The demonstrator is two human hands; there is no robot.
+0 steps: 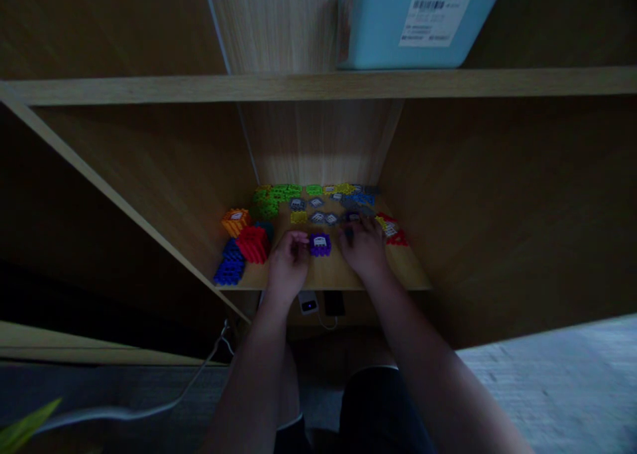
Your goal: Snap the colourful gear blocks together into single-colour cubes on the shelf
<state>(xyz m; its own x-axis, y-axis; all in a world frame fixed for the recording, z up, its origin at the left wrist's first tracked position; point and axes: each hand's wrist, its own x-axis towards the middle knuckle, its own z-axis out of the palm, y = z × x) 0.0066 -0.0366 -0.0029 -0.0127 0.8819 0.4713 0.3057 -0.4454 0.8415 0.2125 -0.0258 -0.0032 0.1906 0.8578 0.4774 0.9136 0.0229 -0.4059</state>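
A small stack of purple notched plastic tiles with a white print on top stands near the front of the shelf board. My left hand is just left of it, fingers loosely bent and apart, with nothing seen in them. On the other side, my right hand reaches forward with its fingers around a dark purple tile, partly hidden by the fingers. Beyond the hands lie several grey tiles and a yellow tile.
At left stand a red stack, an orange stack and dark blue tiles. Green tiles lie at the back, red tiles at right. Above, an upper shelf holds a light blue bin. A white cable hangs lower left.
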